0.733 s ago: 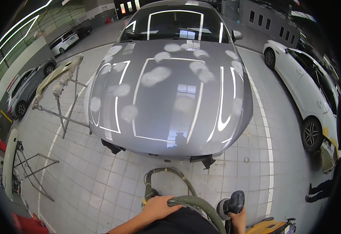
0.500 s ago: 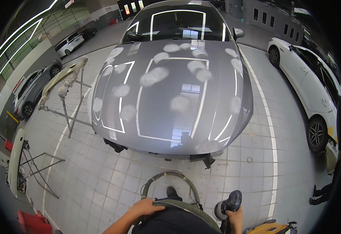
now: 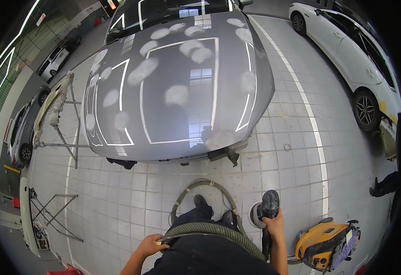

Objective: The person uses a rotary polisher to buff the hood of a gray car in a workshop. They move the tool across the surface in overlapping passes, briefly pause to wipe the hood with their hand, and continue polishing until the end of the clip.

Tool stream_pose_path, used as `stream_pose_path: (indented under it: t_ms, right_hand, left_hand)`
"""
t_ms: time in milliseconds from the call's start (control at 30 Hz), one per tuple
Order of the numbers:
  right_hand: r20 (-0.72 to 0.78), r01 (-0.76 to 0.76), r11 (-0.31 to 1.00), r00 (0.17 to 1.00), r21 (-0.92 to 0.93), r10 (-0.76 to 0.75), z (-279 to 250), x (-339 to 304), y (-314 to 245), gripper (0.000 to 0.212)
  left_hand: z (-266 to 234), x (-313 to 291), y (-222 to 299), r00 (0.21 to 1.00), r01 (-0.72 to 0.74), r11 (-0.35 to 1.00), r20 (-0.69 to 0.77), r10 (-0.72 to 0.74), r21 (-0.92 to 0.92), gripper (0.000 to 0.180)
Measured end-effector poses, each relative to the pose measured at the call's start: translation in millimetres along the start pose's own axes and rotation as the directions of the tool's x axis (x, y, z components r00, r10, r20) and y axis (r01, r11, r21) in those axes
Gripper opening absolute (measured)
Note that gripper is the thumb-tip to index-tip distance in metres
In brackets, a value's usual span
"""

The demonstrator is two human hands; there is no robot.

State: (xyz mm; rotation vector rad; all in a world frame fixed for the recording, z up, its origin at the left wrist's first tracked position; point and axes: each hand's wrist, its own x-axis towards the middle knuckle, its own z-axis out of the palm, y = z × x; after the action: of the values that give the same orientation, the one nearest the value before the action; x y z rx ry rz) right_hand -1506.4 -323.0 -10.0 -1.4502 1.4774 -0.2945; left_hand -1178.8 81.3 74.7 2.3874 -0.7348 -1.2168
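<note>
My right hand (image 3: 275,223) is wrapped round the body of a black power sander (image 3: 270,204), held up off the floor at my right. Its pale round pad (image 3: 255,214) faces left. A ribbed green hose (image 3: 209,228) crosses in front of my waist and loops down to the floor round my feet. My left hand (image 3: 151,246) is closed at the hose's left bend, with a small yellowish bit showing by the fingers. Ahead stands a grey car's hood (image 3: 182,119) with several dull whitish sanded patches (image 3: 176,95). Neither hand touches it.
A yellow wheeled machine (image 3: 317,245) stands at my right. White car (image 3: 347,50) is parked at the right, beside a person's dark-clothed leg (image 3: 386,184). At left are a metal stand with a wrapped panel (image 3: 53,107) and another stand (image 3: 56,211). Brackets (image 3: 225,155) jut below the hood.
The view has tilted down and shifted right, bringing the yellow machine further in. My left hand has slid left along the hose. My right hand still holds the sander.
</note>
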Motion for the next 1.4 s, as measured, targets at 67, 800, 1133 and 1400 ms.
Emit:
stream_pose_path:
  t_ms: [67,800,1133,1400]
  right_hand:
    - [0.044,-0.139,0.990,0.989,0.003,0.138,-11,-14,-22,0.067]
    - [-0.092,-0.178,0.978,0.981,-0.107,0.169,-64,-31,8,0.075]
    - [-0.166,-0.262,0.954,0.957,-0.148,0.238,-99,51,-24,0.075]
    - [-0.188,-0.131,0.955,0.979,-0.265,0.082,-147,141,-127,0.087]
  left_hand:
    - [5,-7,0,1.000,0.015,1.000,-0.025,-0.016,-0.019,0.048]
    - [34,121,-28,0.966,-0.088,0.869,0.171,0.194,-0.486,0.057]
    - [57,307,63,0.874,-0.446,0.892,0.182,0.451,-0.070,0.042]
    - [26,348,121,0.899,-0.421,0.820,0.300,0.319,0.388,0.054]
